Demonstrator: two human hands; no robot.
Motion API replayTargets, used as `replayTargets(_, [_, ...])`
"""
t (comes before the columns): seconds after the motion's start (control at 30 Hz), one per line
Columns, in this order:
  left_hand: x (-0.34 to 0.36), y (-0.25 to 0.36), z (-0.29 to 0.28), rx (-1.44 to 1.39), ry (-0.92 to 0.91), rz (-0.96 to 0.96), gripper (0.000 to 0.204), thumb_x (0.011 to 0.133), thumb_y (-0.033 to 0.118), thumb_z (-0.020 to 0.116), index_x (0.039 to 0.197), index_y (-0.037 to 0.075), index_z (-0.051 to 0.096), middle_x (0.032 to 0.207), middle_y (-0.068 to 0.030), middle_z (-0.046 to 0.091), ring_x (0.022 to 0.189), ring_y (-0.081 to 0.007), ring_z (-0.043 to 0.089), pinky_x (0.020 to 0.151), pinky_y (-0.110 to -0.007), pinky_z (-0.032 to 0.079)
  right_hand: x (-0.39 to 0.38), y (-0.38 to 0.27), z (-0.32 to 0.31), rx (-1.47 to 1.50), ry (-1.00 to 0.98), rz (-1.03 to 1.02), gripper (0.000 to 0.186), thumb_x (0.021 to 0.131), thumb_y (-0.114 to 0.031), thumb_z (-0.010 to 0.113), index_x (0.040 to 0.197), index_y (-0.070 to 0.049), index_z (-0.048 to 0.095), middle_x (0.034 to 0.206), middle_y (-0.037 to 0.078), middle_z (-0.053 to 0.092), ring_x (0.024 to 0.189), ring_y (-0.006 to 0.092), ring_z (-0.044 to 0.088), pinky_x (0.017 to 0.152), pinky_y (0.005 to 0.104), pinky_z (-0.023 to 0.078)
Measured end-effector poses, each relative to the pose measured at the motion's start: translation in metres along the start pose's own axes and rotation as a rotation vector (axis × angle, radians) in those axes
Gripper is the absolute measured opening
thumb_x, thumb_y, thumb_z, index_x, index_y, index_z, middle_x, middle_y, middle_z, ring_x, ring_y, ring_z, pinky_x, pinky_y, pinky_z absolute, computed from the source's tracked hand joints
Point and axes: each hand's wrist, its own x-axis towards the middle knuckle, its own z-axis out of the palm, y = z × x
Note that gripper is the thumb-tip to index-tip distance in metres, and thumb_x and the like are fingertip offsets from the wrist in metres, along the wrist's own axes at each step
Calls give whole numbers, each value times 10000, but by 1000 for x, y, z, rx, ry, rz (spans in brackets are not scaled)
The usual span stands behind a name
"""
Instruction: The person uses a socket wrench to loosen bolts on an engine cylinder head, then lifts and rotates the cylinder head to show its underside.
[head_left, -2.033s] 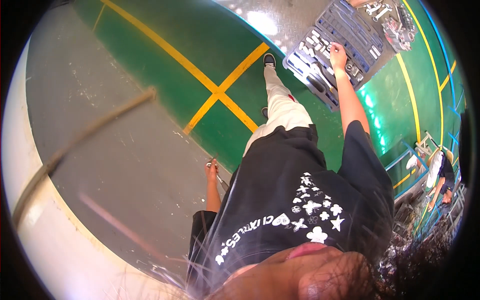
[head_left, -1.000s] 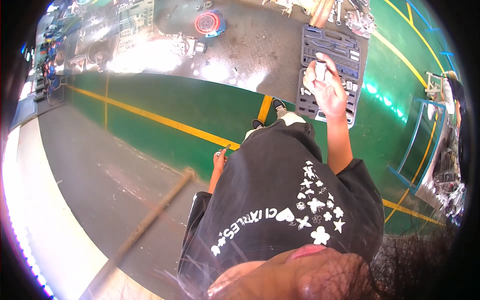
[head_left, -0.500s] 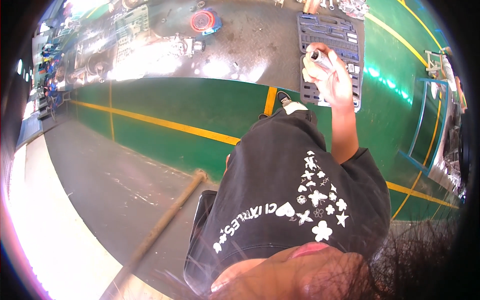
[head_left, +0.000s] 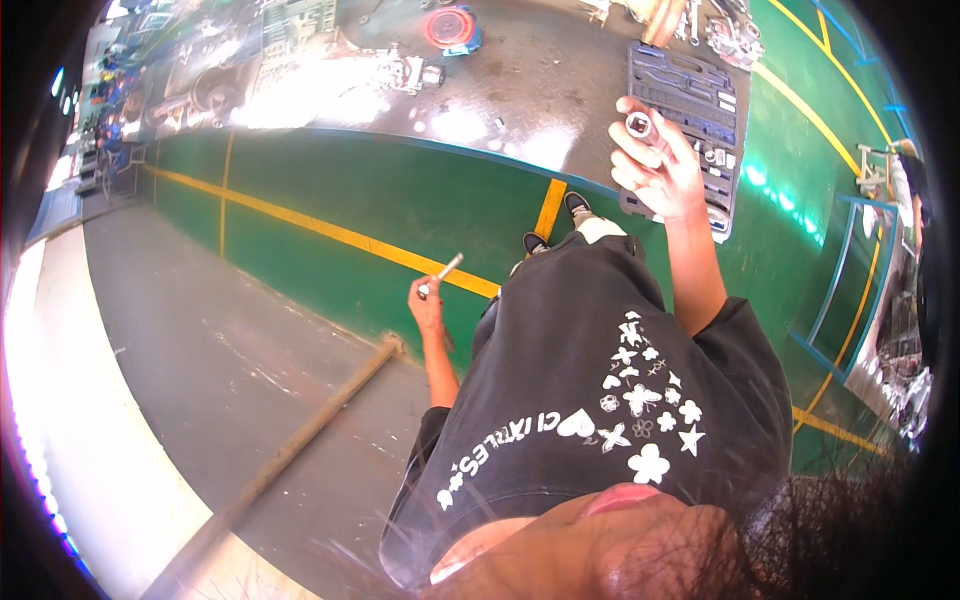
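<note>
My right hand (head_left: 668,178) is raised over the workbench edge, its fingers closed round a silver metal socket (head_left: 641,127). The socket's open end, with a square hole, faces up toward me. Beneath that hand lies an open blue-grey socket tool case (head_left: 683,72) with moulded slots; the hand hides part of it. Out to my left side, below the bench edge, my left hand (head_left: 428,306) is closed on a slim silver metal rod (head_left: 450,267). The rod sticks out past the fingers, and its exact kind is unclear.
The dark metal workbench (head_left: 540,85) carries a red and blue round object (head_left: 450,29), metal machine parts (head_left: 405,72) and another tool case (head_left: 300,30) in glare. A brown pipe (head_left: 290,455) crosses the grey floor at lower left. A blue frame (head_left: 835,265) stands at right.
My left hand has come into view at my left side, holding the silver rod. My right hand still grips the socket, now turned more toward me. The view has shifted slightly.
</note>
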Motion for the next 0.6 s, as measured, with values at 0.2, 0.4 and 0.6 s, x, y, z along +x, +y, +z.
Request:
replayTargets(0.2, [-12, 174, 16, -544, -120, 242, 191, 1032, 196, 632, 1050, 6, 631, 594, 20, 427, 485, -87, 370, 481, -258, 305, 3, 35, 37, -1105, 375, -232, 231, 990, -74, 679, 1220, -60, 669, 900, -1, 687, 687, 10, 538, 608, 176, 414])
replayTargets(0.4, [-29, 231, 59, -1096, -663, 103, 275, 1052, 310, 588, 1014, 37, 595, 545, 20, 359, 459, -80, 301, 467, -263, 275, -24, 64, 77, -1565, 389, -360, 223, 925, -2, 683, 1142, -50, 701, 1019, -9, 672, 715, 2, 520, 616, 177, 421])
replayTargets(0.6, [-68, 241, 134, -1157, -1013, -121, 232, 1074, 271, 560, 1043, 41, 577, 572, 25, 361, 461, -71, 296, 459, -246, 275, -100, 69, 89, -1284, 489, -418, 219, 997, 23, 573, 1206, -35, 607, 1075, 18, 641, 892, 78, 586, 767, 232, 482])
